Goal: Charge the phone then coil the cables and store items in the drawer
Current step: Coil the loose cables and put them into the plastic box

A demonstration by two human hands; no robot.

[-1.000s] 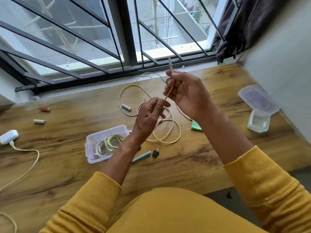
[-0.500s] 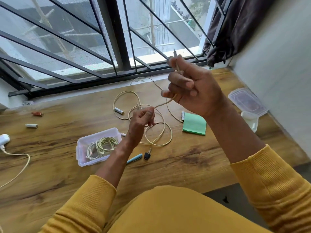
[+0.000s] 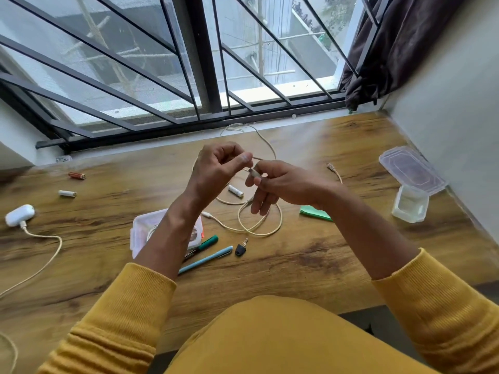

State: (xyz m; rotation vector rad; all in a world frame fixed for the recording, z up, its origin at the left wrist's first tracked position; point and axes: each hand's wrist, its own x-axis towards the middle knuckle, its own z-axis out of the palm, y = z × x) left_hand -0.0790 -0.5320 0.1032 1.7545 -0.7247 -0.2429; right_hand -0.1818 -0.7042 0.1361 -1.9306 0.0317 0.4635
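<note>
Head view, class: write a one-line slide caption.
Both hands, left hand and right hand, pinch a cream cable above the wooden desk.

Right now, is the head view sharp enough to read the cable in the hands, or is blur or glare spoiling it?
Head view: even daylight, no glare. Slight motion blur on both hands; the cable between left hand and right hand stays readable. Frame edges bow from the wide lens.

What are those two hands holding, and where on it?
Both hold the cream cable: the right hand pinches its plug end, the left hand pinches the cord just beside it.
</note>
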